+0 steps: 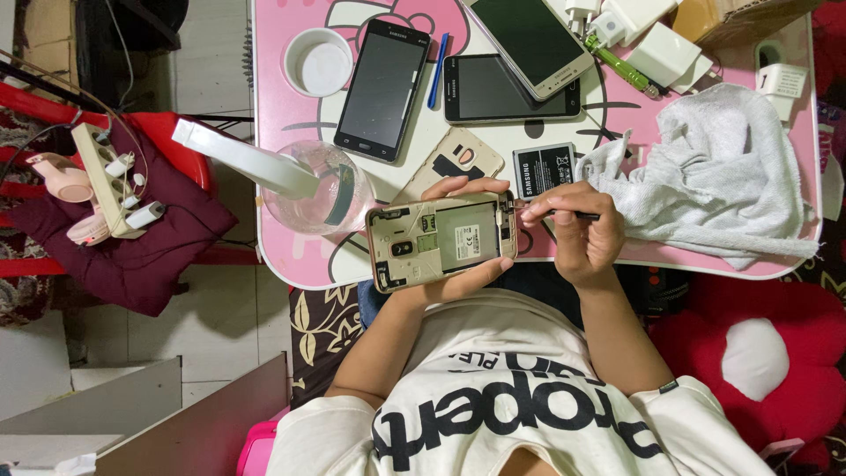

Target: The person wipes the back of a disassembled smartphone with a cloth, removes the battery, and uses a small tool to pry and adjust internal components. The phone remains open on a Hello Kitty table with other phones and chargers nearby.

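Right hand [582,238] fingers pinched tight on a thin dark screwdriver [555,213], tip at the right end of the opened gold smartphone [441,242]. Left hand [463,234] fingers clamped around that phone from both long edges, thumb on the far edge, other fingers under the near edge; phone is back-cover off, battery bay empty, held over the near edge of the pink cartoon-print table [282,115]. Just beyond the phone on the table: a gold back cover [454,163] and a loose black battery [544,169], side by side. Right of the battery, a crumpled grey towel [723,167], close to the right hand. Left of the phone, a clear round bowl [313,189] with a white lamp arm [242,157] over it. Farther up: a black smartphone [383,88], a blue pen [438,57], another dark smartphone [509,88] with a gold-edged smartphone [529,40] overlapping it, a white round cup [317,62], white chargers [652,44], a green pen [621,66]. Off the table at left, a power strip [106,176] on a maroon cushion [132,238].
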